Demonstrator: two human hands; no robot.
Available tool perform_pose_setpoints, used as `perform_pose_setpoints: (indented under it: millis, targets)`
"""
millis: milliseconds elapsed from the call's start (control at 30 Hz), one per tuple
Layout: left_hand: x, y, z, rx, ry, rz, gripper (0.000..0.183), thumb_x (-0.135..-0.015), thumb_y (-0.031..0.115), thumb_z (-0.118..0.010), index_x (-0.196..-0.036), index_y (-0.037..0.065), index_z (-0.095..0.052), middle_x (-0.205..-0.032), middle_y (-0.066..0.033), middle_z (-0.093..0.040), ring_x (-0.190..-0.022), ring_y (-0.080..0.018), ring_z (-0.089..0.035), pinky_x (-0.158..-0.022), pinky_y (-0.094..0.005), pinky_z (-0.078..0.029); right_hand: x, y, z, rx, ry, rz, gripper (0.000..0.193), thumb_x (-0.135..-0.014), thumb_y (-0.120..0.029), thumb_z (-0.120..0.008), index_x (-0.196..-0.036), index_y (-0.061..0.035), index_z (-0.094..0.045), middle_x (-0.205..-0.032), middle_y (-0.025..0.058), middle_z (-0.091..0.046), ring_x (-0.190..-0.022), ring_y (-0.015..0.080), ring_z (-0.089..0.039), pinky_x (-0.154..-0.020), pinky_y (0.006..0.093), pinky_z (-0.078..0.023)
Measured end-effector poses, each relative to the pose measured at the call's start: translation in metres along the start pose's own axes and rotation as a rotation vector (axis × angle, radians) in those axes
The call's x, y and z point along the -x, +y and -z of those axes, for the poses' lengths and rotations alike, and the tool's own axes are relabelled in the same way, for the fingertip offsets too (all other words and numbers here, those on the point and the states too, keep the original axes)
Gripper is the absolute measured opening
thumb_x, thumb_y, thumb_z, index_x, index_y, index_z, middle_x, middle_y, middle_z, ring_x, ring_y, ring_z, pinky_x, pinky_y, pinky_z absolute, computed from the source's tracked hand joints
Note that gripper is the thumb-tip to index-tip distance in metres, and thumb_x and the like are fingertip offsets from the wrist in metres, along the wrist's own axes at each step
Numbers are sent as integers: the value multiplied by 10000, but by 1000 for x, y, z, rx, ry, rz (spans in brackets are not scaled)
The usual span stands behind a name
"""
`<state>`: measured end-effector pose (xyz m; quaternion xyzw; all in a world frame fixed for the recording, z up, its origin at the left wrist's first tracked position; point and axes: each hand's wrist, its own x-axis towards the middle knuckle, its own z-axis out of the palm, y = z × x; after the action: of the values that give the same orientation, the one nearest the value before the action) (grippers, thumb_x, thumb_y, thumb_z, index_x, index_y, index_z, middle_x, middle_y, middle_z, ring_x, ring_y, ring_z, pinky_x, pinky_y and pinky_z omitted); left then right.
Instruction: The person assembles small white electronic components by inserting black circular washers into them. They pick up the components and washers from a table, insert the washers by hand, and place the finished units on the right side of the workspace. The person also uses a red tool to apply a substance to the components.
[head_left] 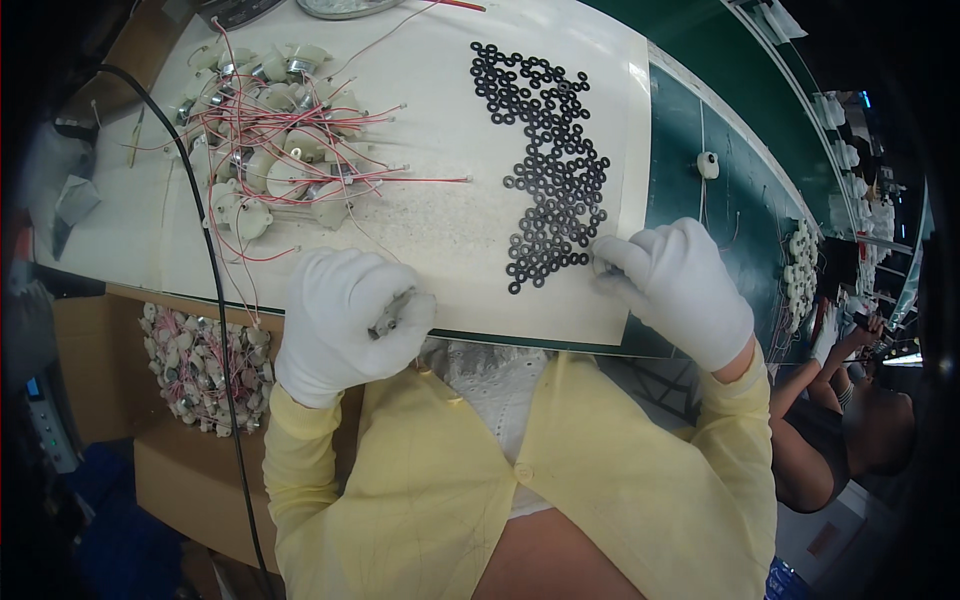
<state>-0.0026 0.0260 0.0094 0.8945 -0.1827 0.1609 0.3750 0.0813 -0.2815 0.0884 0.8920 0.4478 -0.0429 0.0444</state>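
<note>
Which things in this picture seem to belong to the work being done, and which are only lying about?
Likely in the work:
- small part, mostly hidden in the left hand
- black rings, beside the right hand
- white parts with red wires, piled on the table

Apparently just lying about:
- black cable
- round dish, cut off at the top edge

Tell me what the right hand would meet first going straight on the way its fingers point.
The right hand would probably meet the black rings first, at their lower right edge; its height above them is hard to judge.
</note>
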Motion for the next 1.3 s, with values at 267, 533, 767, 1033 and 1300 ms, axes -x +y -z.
perform_pose_setpoints:
  millis: [267, 533, 767, 1033, 1300]
  targets:
    - [-1, 1, -1, -18, -3, -2, 164, -690, 115, -731, -783, 129, -597, -642, 10, -546, -567, -219, -522, -575, -369, -373, 30, 27, -64, -423, 419, -512, 155, -916, -135, -682, -1046, -57, -719, -806, 144, -715, -694, 320, -692, -624, 389, -525]
    - [2, 1, -3, -91, 8, -12, 167, -681, 67, -701, -798, 135, -603, -646, 4, -520, -565, -229, -498, -583, -376, -367, 30, 4, -43, -269, 567, -557, 285, -858, -132, -754, -1131, -79, -691, -698, 88, -607, -587, 293, -613, -567, 409, -468]
    - [1, 2, -4, -73, 2, -11, 174, -682, 45, -692, -803, 131, -601, -642, 0, -508, -564, -235, -488, -585, -380, -367, 33, 9, -54, -341, 519, -592, 157, -871, -138, -713, -1017, -86, -737, -774, 111, -656, -679, 301, -652, -620, 412, -494]
    - [1, 2, -6, -76, 14, -19, 172, -684, 43, -688, -806, 127, -599, -631, -9, -485, -564, -244, -477, -582, -385, -363, 47, 24, -65, -296, 438, -794, 191, -909, -136, -665, -1073, -74, -742, -898, 153, -720, -789, 322, -704, -693, 398, -547]
    - [2, 1, -5, -74, -4, -6, 166, -684, 43, -687, -802, 119, -597, -628, -16, -483, -565, -249, -476, -583, -389, -361, 36, 0, -46, -294, 591, -797, 232, -842, -118, -745, -1074, -126, -736, -732, 112, -625, -644, 300, -633, -594, 404, -488]
